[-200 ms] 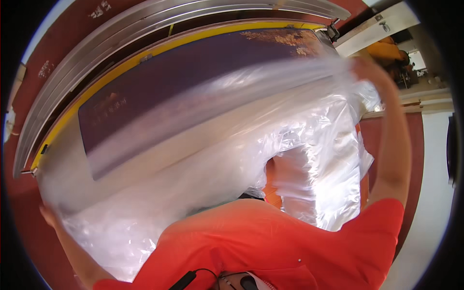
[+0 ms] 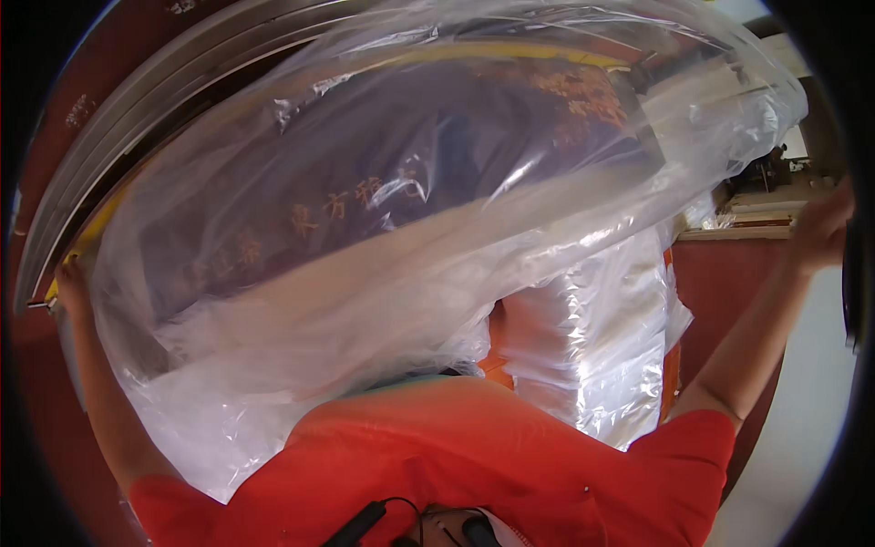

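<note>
Spreading step, apparently: clear, crinkled plastic film [image 2: 383,292] over the dark purple, gold-patterned panel [image 2: 383,146].
Left hand [image 2: 71,281] at the yellow-edged bench's [image 2: 94,226] left corner, right hand [image 2: 823,230] beyond its right edge; cannot tell either grip. Next calls for smoothing.

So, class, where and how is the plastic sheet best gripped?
I'd pinch the sheet by its rounded right end, coming from the right, probably with the right hand, which is nearer: it bulges there in loose folds that offer slack, while its middle spreads wide.
</note>
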